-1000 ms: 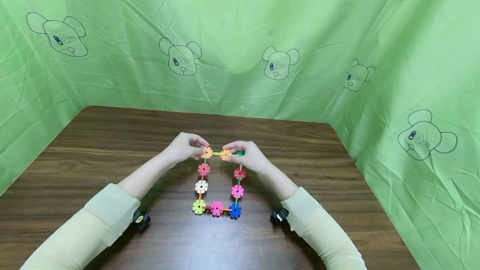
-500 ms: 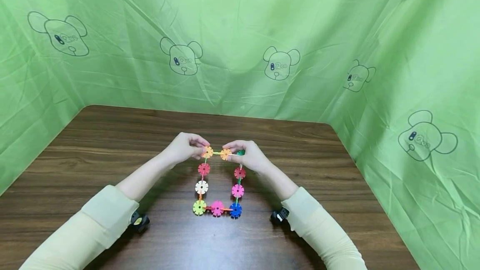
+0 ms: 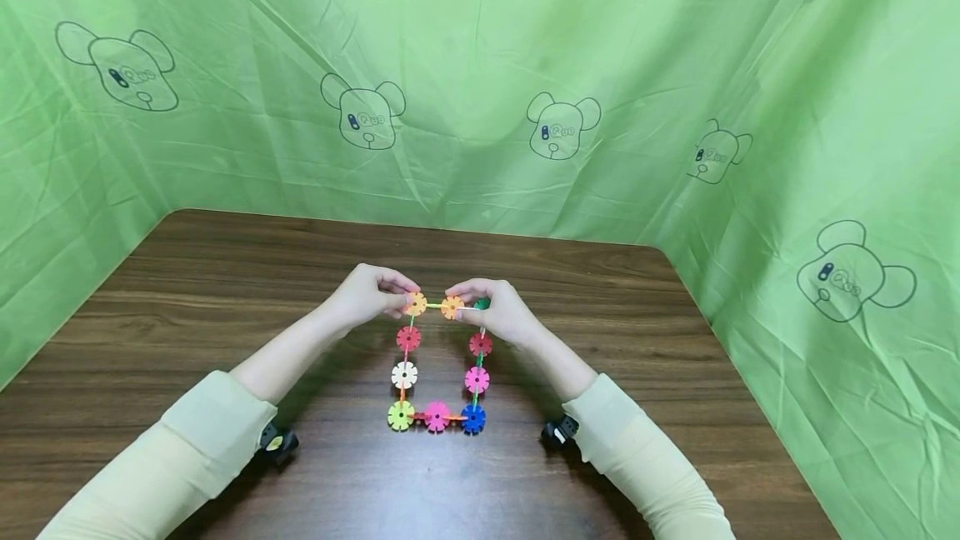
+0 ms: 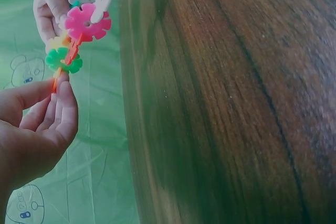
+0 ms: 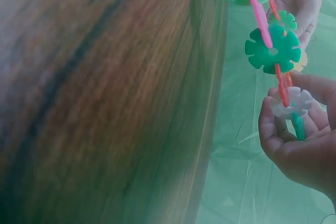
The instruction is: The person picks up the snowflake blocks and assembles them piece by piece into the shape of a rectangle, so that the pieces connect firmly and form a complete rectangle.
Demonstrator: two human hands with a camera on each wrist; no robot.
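A rectangular loop of notched plastic snowflake discs hangs between both hands. My left hand (image 3: 367,298) pinches the orange disc (image 3: 416,304) at its far left corner. Along the far side, my right hand (image 3: 501,311) holds the loop by its right end, beside a second orange disc (image 3: 452,307). A green disc (image 3: 482,304) is partly hidden there. Nearest me are a lime disc (image 3: 401,416), a pink disc (image 3: 437,417) and a blue disc (image 3: 472,418). In the right wrist view, a white disc (image 5: 292,103) lies among the right hand's fingers.
A brown wooden table (image 3: 600,307) extends under and around the hands. Green cloth (image 3: 465,40) with printed bear heads stands behind it and at both sides. Black wrist cameras sit by the left cuff (image 3: 279,442) and the right cuff (image 3: 558,433).
The loop's near side has drifted slightly to the right, and its blue corner has risen a little. Both hands keep their hold almost unmoved.
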